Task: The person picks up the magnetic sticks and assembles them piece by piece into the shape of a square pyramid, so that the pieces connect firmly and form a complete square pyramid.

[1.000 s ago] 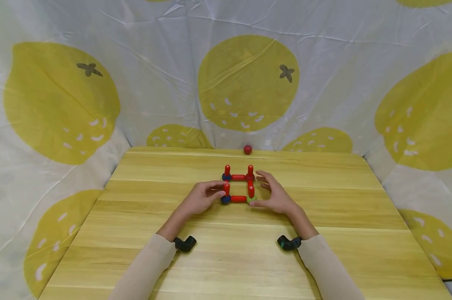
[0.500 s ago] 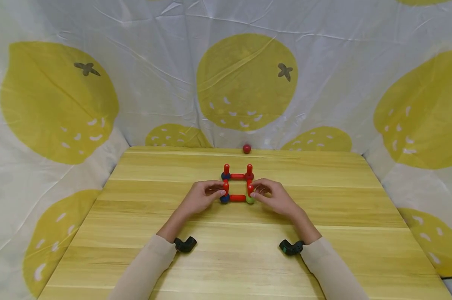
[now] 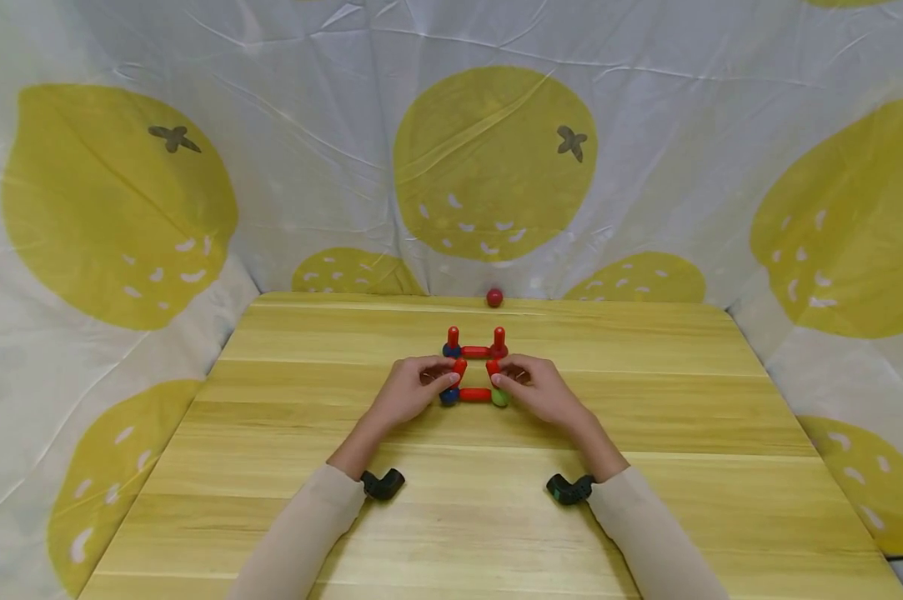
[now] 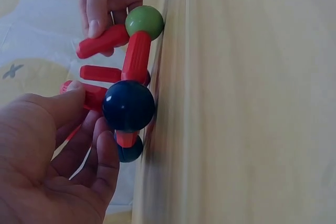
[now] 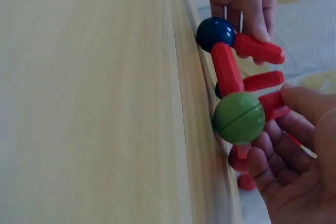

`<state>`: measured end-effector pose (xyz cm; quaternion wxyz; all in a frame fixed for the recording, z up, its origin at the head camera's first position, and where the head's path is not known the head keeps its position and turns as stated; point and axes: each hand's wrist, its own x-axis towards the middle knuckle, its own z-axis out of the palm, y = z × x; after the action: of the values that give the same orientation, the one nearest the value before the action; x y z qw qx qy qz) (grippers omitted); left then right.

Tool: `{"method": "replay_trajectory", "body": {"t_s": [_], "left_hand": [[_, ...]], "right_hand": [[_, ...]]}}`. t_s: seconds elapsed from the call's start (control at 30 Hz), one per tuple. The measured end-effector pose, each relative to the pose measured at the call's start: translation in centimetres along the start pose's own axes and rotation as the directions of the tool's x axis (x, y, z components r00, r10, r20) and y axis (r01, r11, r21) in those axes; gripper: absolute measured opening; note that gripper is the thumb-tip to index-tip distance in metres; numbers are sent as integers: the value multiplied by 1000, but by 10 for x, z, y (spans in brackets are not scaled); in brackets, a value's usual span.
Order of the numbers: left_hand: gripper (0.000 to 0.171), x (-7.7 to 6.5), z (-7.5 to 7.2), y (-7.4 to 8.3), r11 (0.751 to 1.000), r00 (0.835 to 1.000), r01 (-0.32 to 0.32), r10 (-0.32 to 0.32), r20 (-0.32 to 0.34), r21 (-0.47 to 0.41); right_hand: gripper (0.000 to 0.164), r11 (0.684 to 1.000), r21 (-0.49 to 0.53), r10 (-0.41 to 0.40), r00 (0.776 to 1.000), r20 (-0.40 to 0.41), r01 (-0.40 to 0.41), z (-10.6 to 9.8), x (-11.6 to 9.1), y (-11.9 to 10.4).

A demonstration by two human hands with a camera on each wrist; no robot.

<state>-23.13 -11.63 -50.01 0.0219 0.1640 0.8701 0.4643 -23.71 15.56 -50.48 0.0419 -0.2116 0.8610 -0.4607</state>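
Note:
On the wooden table lies a square frame of red rods joined by balls, with a red rod standing up from each corner. My left hand pinches the front-left upright rod above a dark blue ball. With thumb and fingers, my right hand pinches the front-right upright rod above a green ball. Both of these rods tilt inward. A horizontal red rod links the two front balls. Behind, the back-left rod and back-right rod stand upright. My hands partly hide the side rods.
A loose red ball rests at the table's back edge, beyond the frame. A curtain with yellow lemon prints rises behind and along both sides of the wooden table. Black devices sit on both wrists.
My right hand has moved in from beside the frame and taken hold of the front-right rod. Both front uprights, straighter before, now lean toward each other. My left hand has shifted slightly to the right.

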Motion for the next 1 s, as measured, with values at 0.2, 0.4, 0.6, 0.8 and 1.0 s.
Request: {"method": "replay_trajectory", "body": {"t_s": [0.2, 0.4, 0.6, 0.8, 1.0], "left_hand": [[30, 4, 5, 3, 999, 1000, -13, 13, -10, 30], [29, 6, 8, 3, 999, 1000, 0, 2, -31, 38], [30, 6, 9, 2, 999, 1000, 2, -1, -30, 34], [43, 7, 1, -1, 1000, 999, -10, 10, -30, -7], [90, 10, -7, -3, 1000, 1000, 0, 0, -31, -4]], "right_hand": [[26, 1000, -10, 24, 999, -25, -24, 5, 5, 1], [28, 1000, -14, 25, 999, -37, -26, 7, 6, 0], [30, 999, -13, 32, 999, -40, -32, 7, 6, -1], [41, 999, 13, 39, 997, -72, -38, 2, 1, 0], [79, 999, 33, -2, 994, -112, 6, -4, 2, 4]]}}
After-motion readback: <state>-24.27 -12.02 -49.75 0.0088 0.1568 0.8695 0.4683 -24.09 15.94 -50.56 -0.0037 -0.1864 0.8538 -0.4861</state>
